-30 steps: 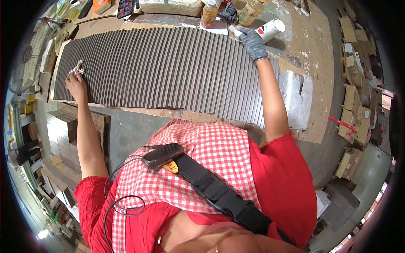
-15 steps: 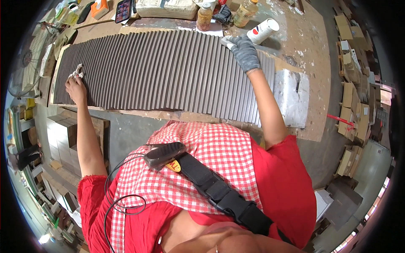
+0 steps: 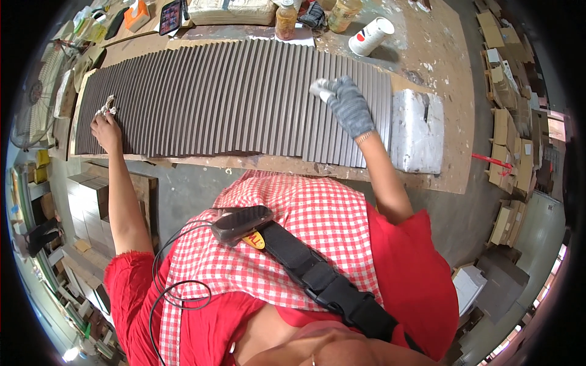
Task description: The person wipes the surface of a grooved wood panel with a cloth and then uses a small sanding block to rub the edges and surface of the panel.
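I saw the row of slats [image 3: 232,97] lying across the upper middle of the frame on the workbench [image 3: 439,61]. A block [image 3: 417,131] sat just right of it. Jars [image 3: 285,21], a cup [image 3: 370,35] and a phone [image 3: 170,16] stood behind it, along the top.

A long row of dark brown slats [image 3: 232,97] lies flat across the upper half of the frame, packed edge to edge so the surface looks ribbed, running from the far left to right of centre on the worktop [image 3: 439,73]. At the row's left end a small crumpled pale cloth [image 3: 108,107] sits on the slats under bare fingers. Near the right end a pale wad [image 3: 322,89] is pressed on the slats in a grey-gloved grip.
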A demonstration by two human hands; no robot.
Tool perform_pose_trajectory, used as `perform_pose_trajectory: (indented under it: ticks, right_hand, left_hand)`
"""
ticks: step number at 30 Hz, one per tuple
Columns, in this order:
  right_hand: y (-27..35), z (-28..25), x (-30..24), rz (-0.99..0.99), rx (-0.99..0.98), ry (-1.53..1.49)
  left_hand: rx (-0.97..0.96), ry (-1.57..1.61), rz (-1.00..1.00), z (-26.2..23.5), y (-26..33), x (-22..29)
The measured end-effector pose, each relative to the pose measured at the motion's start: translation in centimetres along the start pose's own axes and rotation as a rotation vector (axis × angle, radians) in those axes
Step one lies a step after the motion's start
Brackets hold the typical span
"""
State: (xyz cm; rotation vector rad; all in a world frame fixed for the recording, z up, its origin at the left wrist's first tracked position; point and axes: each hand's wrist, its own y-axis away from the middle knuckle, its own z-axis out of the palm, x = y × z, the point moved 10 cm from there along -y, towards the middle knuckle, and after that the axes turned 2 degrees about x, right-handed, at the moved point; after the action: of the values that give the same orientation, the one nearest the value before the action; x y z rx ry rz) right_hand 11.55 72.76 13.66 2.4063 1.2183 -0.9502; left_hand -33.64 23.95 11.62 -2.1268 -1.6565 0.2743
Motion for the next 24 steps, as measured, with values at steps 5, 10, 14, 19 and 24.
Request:
perform_pose_trajectory:
  ticks: [5, 10, 14, 19, 24]
  right_hand:
    - [0.0, 0.4, -2.1, -0.031, 0.029, 0.172]
    - [7.5, 2.3, -3.2, -0.052, 0.003, 0.047]
    - [8.7, -0.2, -6.4, -0.067, -0.078, 0.087]
    - [5.5, 0.7, -3.4, -0.08, -0.002, 0.144]
    - [10.0, 1.8, -4.4, 0.038, -0.087, 0.215]
  left_hand:
    - [-0.014, 0.019, -0.033, 1.1, -0.5, 0.0]
    - [0.021, 0.003, -0.011, 0.6, 0.1, -0.1]
    - [0.03, 0.004, 0.01, 1.3, -0.9, 0.5]
    - [0.016, 0.0, -0.001, 2.5, -1.7, -0.4]
    - [0.015, -0.017, -0.007, 3.2, -1.8, 0.3]
